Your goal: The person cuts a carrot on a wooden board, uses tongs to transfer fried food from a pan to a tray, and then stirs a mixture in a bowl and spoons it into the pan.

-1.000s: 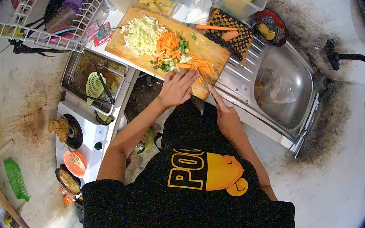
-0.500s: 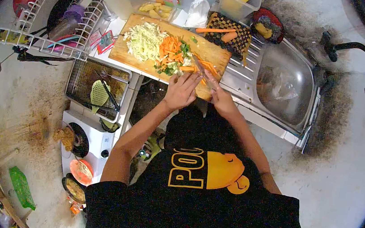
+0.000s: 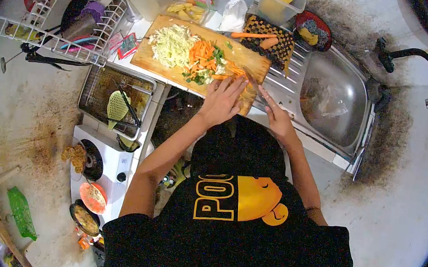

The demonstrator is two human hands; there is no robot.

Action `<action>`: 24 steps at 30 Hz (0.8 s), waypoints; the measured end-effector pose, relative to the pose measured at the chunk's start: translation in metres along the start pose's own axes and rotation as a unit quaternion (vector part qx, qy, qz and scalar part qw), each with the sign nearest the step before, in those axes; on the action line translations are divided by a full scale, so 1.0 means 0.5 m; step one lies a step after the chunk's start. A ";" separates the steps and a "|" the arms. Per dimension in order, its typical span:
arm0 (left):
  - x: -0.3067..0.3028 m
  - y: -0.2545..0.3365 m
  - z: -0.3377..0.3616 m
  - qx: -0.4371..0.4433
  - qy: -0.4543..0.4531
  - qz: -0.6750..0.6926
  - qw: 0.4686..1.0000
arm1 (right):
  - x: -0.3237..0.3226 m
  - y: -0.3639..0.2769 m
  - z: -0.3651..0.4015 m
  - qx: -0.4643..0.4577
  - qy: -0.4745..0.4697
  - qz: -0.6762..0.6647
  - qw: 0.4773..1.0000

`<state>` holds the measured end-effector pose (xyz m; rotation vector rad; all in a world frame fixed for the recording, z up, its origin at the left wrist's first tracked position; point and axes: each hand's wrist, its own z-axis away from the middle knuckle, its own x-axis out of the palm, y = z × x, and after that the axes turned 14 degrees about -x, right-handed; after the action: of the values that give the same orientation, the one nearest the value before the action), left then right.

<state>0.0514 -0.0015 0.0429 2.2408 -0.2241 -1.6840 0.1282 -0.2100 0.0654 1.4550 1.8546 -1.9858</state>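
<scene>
A wooden cutting board [image 3: 254, 59] lies at the counter's front edge, bearing shredded cabbage [image 3: 170, 47], a heap of carrot strips [image 3: 200, 53] and chopped green leaves [image 3: 216, 56]. My left hand [image 3: 221, 102] presses its fingertips down on carrot pieces near the board's right end; the fingers partly cover them. Wrapped round the handle of a knife [image 3: 254, 84], my right hand [image 3: 279, 121] is just off the board's right front corner. The blade points up and left over the board, beside the cut carrot [image 3: 237, 70] and close to my left fingers.
A carrot [image 3: 254, 35] rests on a dark checkered rack behind the board. To the right is a steel sink [image 3: 330, 88] with a black tap [image 3: 418, 54]. Bottles and plastic tubs line the back. Left are a wire dish rack [image 3: 75, 57], a fryer [image 3: 89, 93] and a stove [image 3: 116, 159].
My right hand has moved right, drawing the knife away from my left hand. My left hand has shifted slightly right along the carrot pieces.
</scene>
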 end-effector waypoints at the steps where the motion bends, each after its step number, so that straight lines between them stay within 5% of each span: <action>1: 0.005 -0.004 -0.003 0.002 -0.001 -0.002 1.000 | 0.004 0.000 0.003 0.000 0.002 -0.002 1.000; 4: 0.017 -0.011 -0.011 0.009 -0.031 -0.016 0.999 | 0.005 -0.012 0.005 0.007 0.012 0.009 1.000; 9: 0.019 -0.010 -0.016 0.036 -0.002 -0.051 0.998 | -0.065 -0.099 -0.025 0.224 -0.150 0.018 0.963; 10: 0.020 -0.010 -0.017 0.037 -0.003 -0.051 0.998 | -0.052 -0.072 -0.012 0.225 -0.149 0.017 0.963; 12: 0.023 -0.009 -0.017 0.033 -0.004 -0.061 0.998 | -0.015 -0.009 0.018 0.015 -0.011 0.018 1.000; 18: 0.018 -0.004 -0.021 0.025 -0.004 -0.066 0.998 | -0.022 0.055 0.044 0.108 -0.057 0.050 0.991; 22: 0.027 -0.003 -0.022 0.004 -0.040 -0.080 0.996 | -0.045 0.030 0.031 0.037 -0.024 0.017 0.999; 24: 0.024 -0.002 -0.023 0.007 -0.046 -0.098 0.994 | -0.047 0.013 0.029 0.111 -0.096 0.052 0.988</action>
<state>0.0659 -0.0023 0.0344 2.2604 -0.0389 -1.8936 0.1369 -0.2358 0.0734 1.3222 1.4921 -2.2503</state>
